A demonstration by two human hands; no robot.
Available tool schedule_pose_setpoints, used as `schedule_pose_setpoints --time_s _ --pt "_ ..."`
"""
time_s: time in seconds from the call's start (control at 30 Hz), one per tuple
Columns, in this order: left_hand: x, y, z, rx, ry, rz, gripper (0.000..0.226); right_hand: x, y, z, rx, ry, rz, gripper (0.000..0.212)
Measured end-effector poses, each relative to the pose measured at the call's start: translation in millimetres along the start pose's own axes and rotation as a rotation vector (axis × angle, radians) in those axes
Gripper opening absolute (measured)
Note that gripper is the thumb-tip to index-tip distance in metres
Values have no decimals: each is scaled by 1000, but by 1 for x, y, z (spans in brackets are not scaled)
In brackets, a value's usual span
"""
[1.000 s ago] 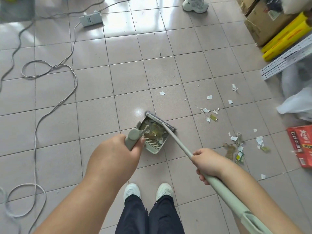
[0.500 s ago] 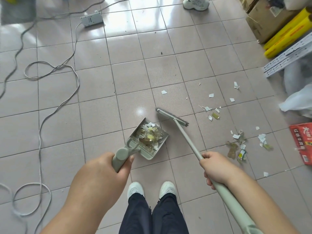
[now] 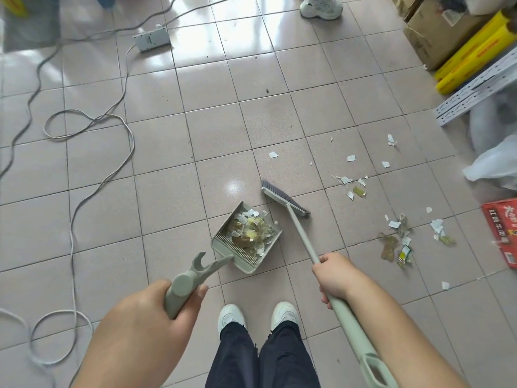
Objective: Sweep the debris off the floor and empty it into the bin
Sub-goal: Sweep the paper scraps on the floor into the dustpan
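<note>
Floor [image 3: 223, 141] is glossy pinkish-grey square tile with dark grout lines, glare patches toward the far end. My left hand [image 3: 145, 317] is wrapped round the matte sage-green plastic handle of the dustpan [image 3: 246, 239], fingers curled under and thumb laid along the side; the handle ends in a forked clip near my knuckles. The pan itself is a squarish tray with raised walls and a comb-toothed ridge along the near edge, resting on the tile just ahead of my white shoes [image 3: 258, 315]. Inside it lies a heap of torn white paper bits and crumpled yellow-brown wrappers. My right hand [image 3: 335, 278] grips the slim, round, same-green pole of the broom [image 3: 285, 198], fingers closed fully around it; the broom head is a narrow bar with short dark grey bristles, sitting just beside the pan's far right corner, whether touching the tile I cannot tell. The remaining debris [image 3: 397, 236] is scattered to the right of the broom: small white scraps, a brownish crinkled film, a printed wrapper. A pale grey cable [image 3: 84, 175] loops across the left tiles to a power strip [image 3: 152, 39]. A red printed carton [image 3: 503, 231] sits at the right edge.
</note>
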State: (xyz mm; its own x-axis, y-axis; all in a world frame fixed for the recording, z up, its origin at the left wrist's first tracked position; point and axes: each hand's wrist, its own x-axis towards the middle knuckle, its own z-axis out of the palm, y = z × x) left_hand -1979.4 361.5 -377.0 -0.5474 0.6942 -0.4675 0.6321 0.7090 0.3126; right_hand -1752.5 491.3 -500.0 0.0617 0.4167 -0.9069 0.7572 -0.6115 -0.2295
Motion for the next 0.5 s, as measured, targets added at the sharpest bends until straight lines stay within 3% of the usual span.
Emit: schedule_pose_setpoints --time_s 0.27,0.5 --pt "1 -10 9 41 -13 12 47 -13 -1 10 17 -35 5 22" --pt "3 -19 15 32 -24 8 44 -50 0 31 -64 -201 22 28"
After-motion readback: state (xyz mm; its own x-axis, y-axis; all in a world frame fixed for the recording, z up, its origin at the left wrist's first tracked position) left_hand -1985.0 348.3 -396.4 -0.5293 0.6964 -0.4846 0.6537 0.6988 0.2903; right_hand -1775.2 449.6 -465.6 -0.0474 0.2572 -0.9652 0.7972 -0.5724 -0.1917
